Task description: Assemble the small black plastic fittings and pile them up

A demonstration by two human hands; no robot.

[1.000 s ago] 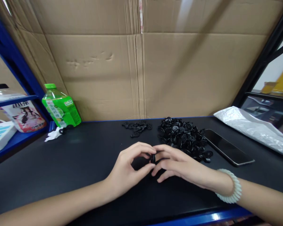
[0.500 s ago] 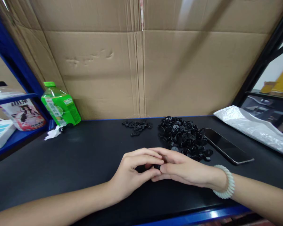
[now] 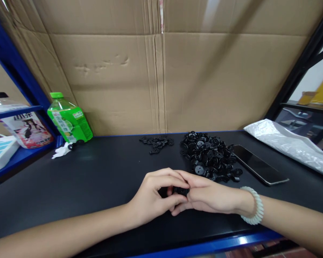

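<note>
**Small black part (image 3: 181,191) held between two hands**

The part is gripped between the thumb and fingers of the left hand (image 3: 154,193), low over the black tabletop (image 3: 104,182), near its front edge. It is met from the other side by the right hand (image 3: 210,194), whose thumb is set close against it; because the right fingers are partly covered, it cannot be told whether the part is also clasped by them. A pale coiled band (image 3: 254,208) is worn on the right wrist.

Just beyond the right hand, a heap of black button-like pieces (image 3: 208,156) is spread on the tabletop. A smaller cluster of black pieces (image 3: 158,143) is laid to its left, apart from it. A dark phone (image 3: 258,165) is placed right beside the heap, and farther right a silvery bag (image 3: 290,145) is seen.

At the far left, a green bottle (image 3: 70,123) is stood near a crumpled white tissue (image 3: 61,151). The back is closed off by creased cardboard (image 3: 110,79).
</note>
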